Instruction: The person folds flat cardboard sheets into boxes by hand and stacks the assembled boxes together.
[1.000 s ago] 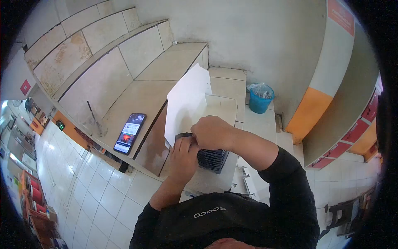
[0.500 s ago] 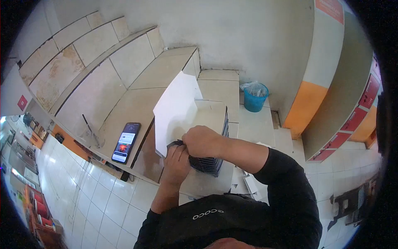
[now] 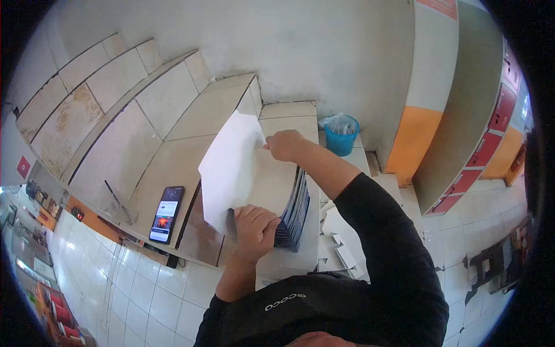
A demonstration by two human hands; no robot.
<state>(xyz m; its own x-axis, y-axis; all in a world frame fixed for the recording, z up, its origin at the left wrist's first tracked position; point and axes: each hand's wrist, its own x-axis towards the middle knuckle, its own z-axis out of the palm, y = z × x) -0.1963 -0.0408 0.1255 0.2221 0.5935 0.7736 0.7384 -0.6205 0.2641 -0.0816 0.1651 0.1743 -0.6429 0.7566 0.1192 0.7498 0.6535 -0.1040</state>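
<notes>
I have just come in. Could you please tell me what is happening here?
The person's left hand is at the near corner of a stack, by a white sheet raised along its left side. The right hand is at the stack's far end; whether it grips the sheet is unclear. A phone lies on the ledge, screen lit.

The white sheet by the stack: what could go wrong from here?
The white sheet might crease, as the left hand is at its near end and the right hand is close to its far end. The dark-edged stack could slip out of line if pushed, since its many layers look loose. The phone lies near the ledge's edge, so a stray knock might send it off.
</notes>
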